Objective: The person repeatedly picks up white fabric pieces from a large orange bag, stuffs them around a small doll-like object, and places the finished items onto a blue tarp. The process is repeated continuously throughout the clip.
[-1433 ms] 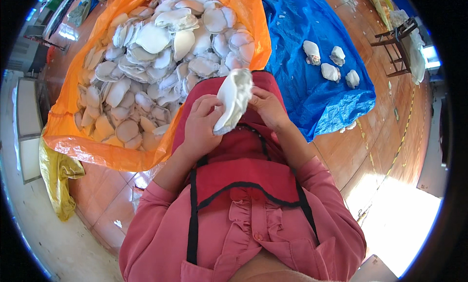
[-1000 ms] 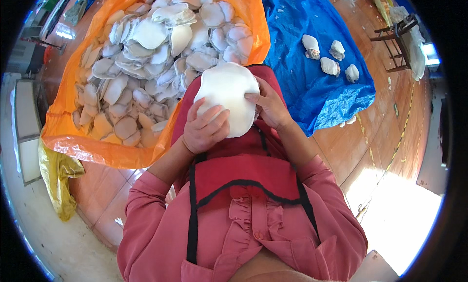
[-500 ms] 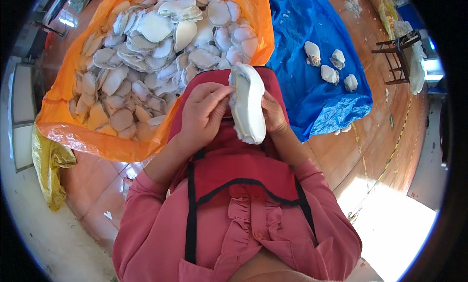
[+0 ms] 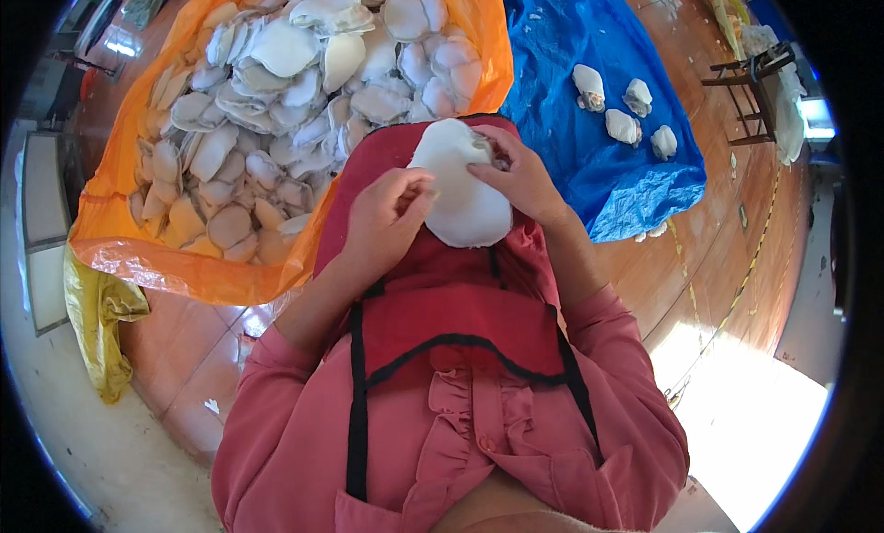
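Over my lap I have a white, oval padded piece [image 4: 462,188] with a soft, slightly ragged edge, its broad flat face turned up. My right hand [image 4: 517,176] grips its upper right edge, thumb on top and fingers curled behind. At the left edge, my left hand [image 4: 391,215] is closed, fingers bent and fingertips against the piece; whether a small bit sits between them is hidden. A large heap of similar white pieces [image 4: 285,50] fills an orange plastic sheet [image 4: 120,211] ahead to the left.
On a blue plastic sheet [image 4: 552,63] ahead to the right lie several white bundled pieces [image 4: 622,127]. A wooden stool [image 4: 750,91] stands farther right on the tiled floor [image 4: 727,229]. A yellow sack [image 4: 97,321] lies at left. My red apron [image 4: 451,326] covers my lap.
The white padded piece has turned from nearly edge-on to show its broad face. My right hand has moved up to its upper right edge; my left hand stays by the left edge.
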